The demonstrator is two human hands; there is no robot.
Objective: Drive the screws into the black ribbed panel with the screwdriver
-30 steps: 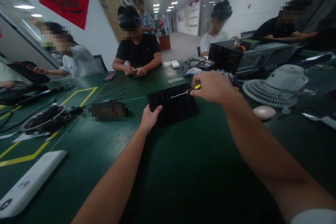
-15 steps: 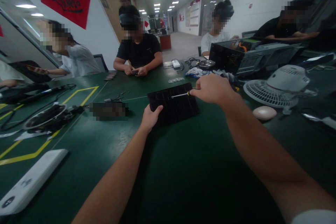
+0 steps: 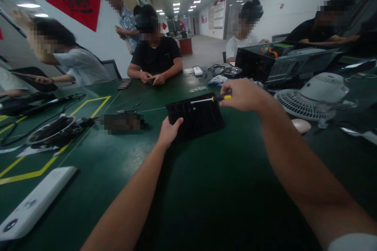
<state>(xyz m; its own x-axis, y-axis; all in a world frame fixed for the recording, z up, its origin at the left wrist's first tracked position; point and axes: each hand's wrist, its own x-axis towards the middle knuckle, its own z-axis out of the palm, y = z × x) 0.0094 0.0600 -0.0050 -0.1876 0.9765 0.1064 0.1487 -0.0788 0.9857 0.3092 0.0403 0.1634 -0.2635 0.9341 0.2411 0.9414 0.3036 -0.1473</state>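
Note:
A flat black plastic tray [image 3: 203, 121] with ridges or compartments is tilted above the green table. At its left edge my left hand [image 3: 170, 131] grips it, thumb on the upper face and fingers hidden behind. My right hand [image 3: 243, 94] pinches a screwdriver [image 3: 221, 97] by its black and yellow handle. The thin metal shaft points left across the tray's upper part. Just below the shaft's tip lies a small shiny spot [image 3: 193, 108], perhaps a screw head; the tip looks slightly apart from it.
To the right stand a grey fan [image 3: 312, 96], a pale oval computer mouse [image 3: 301, 126] and an opened computer case [image 3: 282, 64]. A blurred dark object [image 3: 123, 124] and cables lie left; a long white device [image 3: 38, 204] is nearest. Several people sit around the table.
The screwdriver's tip has risen off the small shiny spot as my right hand shifted slightly right. My left hand and the tray stay put. A standing person behind has moved left.

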